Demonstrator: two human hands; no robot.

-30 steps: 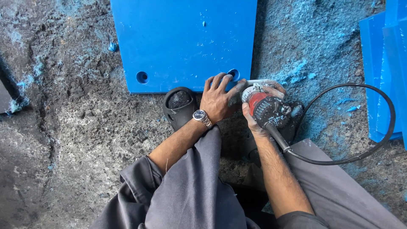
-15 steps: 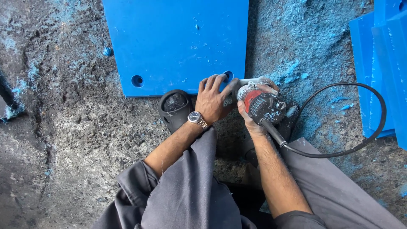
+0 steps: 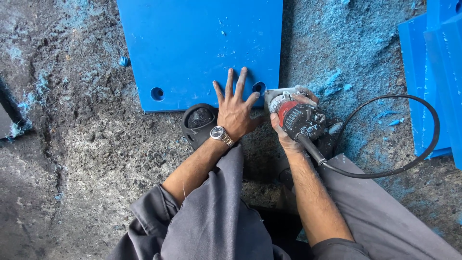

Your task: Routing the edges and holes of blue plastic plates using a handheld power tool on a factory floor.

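From the head view, I am looking down at my left hand (image 3: 234,110), which is lying flat with fingers spread on the near edge of the large flat blue plastic slab (image 3: 199,48), gripping nothing, just pressing. My right hand (image 3: 285,136) is wrapping around the red and black corded power tool (image 3: 297,117), clenched on its body. The tool is sitting just right of the left hand, nearly touching its thumb, at the slab's near right corner beside a round hole (image 3: 258,87). Its long axis is running from that corner back toward my right forearm, with the black cable (image 3: 409,163) looping off to the right. The right hand is the nearer one to the corner. Blue shavings are littering the rough grey floor (image 3: 86,144).
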